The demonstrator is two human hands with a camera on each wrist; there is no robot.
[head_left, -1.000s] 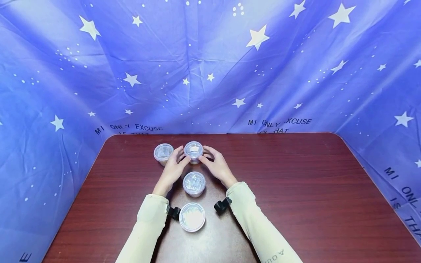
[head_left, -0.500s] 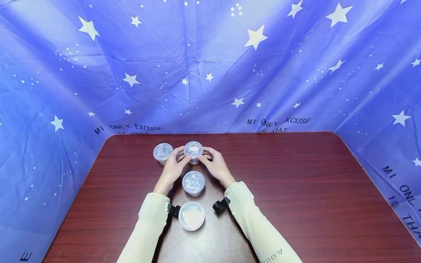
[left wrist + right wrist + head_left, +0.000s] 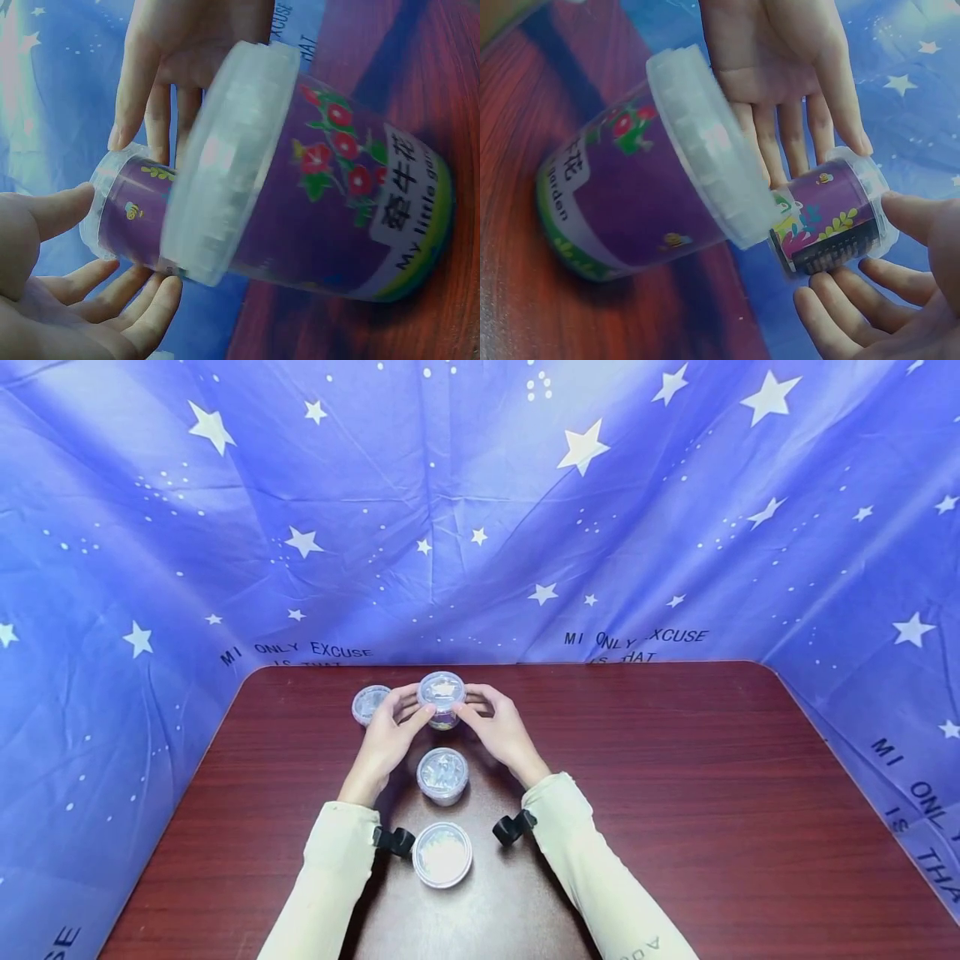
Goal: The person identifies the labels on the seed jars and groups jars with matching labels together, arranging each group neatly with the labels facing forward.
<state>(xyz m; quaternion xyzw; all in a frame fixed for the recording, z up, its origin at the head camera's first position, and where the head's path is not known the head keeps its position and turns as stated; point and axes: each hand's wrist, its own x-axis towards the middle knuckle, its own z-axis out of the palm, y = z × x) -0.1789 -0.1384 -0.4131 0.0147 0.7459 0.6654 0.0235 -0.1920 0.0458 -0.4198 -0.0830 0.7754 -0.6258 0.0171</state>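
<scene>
My left hand [image 3: 386,739] and right hand [image 3: 504,727] hold a lidded plastic cup [image 3: 442,693] between them, thumbs on the near side and fingers around its sides. Its purple wrap with a bee [image 3: 135,211] shows in the left wrist view; in the right wrist view, leaves and a dark printed panel [image 3: 836,247] are visible. The cup is upright and appears raised off the table. Nearer to me stands a similar lidded cup [image 3: 442,775], whose purple wrap carries red flowers [image 3: 345,146] and the words "My little".
A third lidded cup [image 3: 442,855] stands closest to me, between the forearms. Another cup [image 3: 371,703] is at the back left, partly hidden by my left hand. The reddish-brown table [image 3: 675,793] ends at a blue starry curtain [image 3: 480,510].
Both hands have risen slightly with the cup between them, and more of its purple side shows. The other cups have stayed in place on the table.
</scene>
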